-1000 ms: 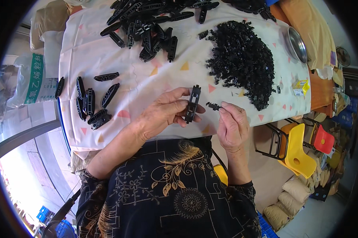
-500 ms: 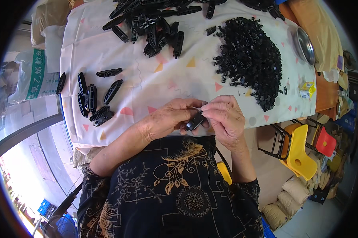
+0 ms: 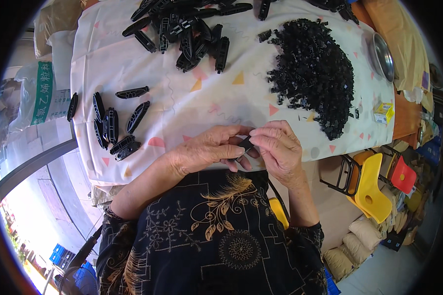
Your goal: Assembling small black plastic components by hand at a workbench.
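Probably light and stiff, the narrow black plastic piece [image 3: 245, 144] is held above the near edge of the pale, patterned tablecloth [image 3: 187, 105]; the bare left hand [image 3: 208, 146] pinches its sides; the bare right hand [image 3: 280, 151] has thumb and fingertips pressed together at its upper end, anything between them hidden; its smooth surface may slip, so the sides seem the best hold.

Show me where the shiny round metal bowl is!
In the head view, the metal bowl sits at the upper right, between the heap of small black plastic pieces and the large tan bag.
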A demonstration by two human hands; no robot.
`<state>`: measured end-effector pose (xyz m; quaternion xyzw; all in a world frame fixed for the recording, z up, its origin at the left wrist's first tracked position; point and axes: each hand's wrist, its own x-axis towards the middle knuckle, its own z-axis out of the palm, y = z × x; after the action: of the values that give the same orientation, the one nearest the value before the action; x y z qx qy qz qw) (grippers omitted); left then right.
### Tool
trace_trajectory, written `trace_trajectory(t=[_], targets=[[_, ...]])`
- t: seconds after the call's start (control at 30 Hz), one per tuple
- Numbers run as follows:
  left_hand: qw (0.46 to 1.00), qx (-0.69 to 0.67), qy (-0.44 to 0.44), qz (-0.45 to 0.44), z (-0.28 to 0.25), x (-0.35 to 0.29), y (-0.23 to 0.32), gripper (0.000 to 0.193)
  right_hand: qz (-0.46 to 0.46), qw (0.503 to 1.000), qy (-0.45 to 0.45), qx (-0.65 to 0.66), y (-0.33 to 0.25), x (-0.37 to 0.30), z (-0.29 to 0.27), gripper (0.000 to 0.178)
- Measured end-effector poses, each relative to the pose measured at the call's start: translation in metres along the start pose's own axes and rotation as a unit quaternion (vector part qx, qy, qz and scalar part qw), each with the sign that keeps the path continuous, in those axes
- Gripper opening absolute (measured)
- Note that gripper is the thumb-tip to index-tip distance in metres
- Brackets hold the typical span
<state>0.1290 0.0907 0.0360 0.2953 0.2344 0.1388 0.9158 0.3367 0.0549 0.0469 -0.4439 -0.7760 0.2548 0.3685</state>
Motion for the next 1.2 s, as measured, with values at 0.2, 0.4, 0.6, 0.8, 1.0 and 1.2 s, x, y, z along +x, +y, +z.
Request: trace_trajectory(t=[0.2,0.4,0.6,0.8,1.0,1.2], targets=[[0.988,0.073,0.083,0.111,0.002,0.002,-0.005,0.053,0.106,0.987,0.096,0.067,0.004,-0.005,0.019,0.040],[0.934,0.252,0.136,0.216,0.005,0.004,-0.005,0.058,0.350,0.753,0.108,0.546,-0.016,0.008,0.042,0.048],[0.912,0.318,0.114,0.232,0.000,0.005,0.001,0.067,0.315,0.823,0.113,0.459,-0.016,0.013,0.045,0.035],[0.921,0.297,0.100,0.231,-0.010,0.003,-0.004,0.055,0.338,0.833,0.077,0.432,-0.012,0.006,0.043,0.032],[0.808,0.570,0.120,0.088,-0.013,-0.034,0.036,0.052,0.229,0.973,-0.009,-0.029,0.016,0.006,-0.021,0.029],[0.629,0.775,0.045,-0.033,-0.015,-0.052,0.059,0.048,0.196,0.916,-0.051,-0.345,0.045,0.011,-0.054,0.024]])
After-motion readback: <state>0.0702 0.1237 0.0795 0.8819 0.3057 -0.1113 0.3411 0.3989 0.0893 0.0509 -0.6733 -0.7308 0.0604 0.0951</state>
